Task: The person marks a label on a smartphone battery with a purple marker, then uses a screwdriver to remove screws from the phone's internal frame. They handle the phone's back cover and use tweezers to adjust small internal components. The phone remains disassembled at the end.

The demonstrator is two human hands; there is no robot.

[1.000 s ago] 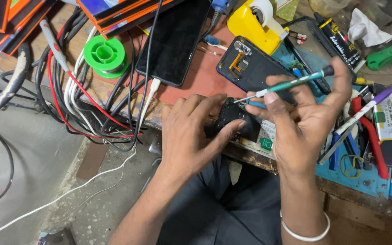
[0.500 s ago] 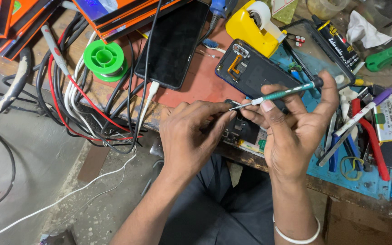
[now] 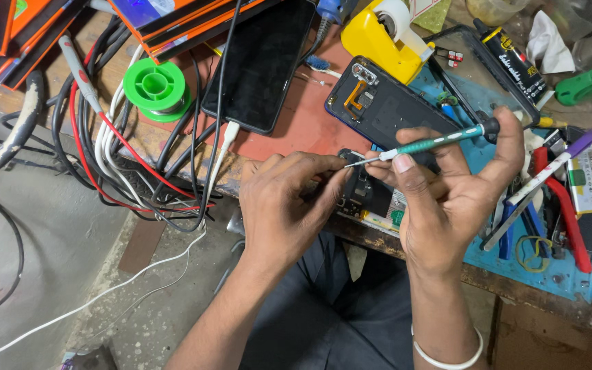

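Note:
My right hand (image 3: 457,199) holds a thin screwdriver (image 3: 433,144) with a teal grip and black cap, lying almost level, its metal tip pointing left. My left hand (image 3: 286,205) pinches the screwdriver's tip with thumb and forefinger, just above a small black phone part (image 3: 361,188) at the bench's front edge. Whether the left hand holds a screw there, I cannot tell. Behind the hands lies an open phone back cover (image 3: 385,106), dark, with an orange flex strip.
A black phone (image 3: 262,62) with a white cable plugged in lies face up. A green solder spool (image 3: 153,88), tangled wires (image 3: 118,157), a yellow tape dispenser (image 3: 381,34), a glue tube (image 3: 515,62) and red-handled pliers (image 3: 570,212) on a blue mat crowd the bench.
The screwdriver lifted off the black part and swung level. My left hand moved from gripping the part up to the screwdriver's tip.

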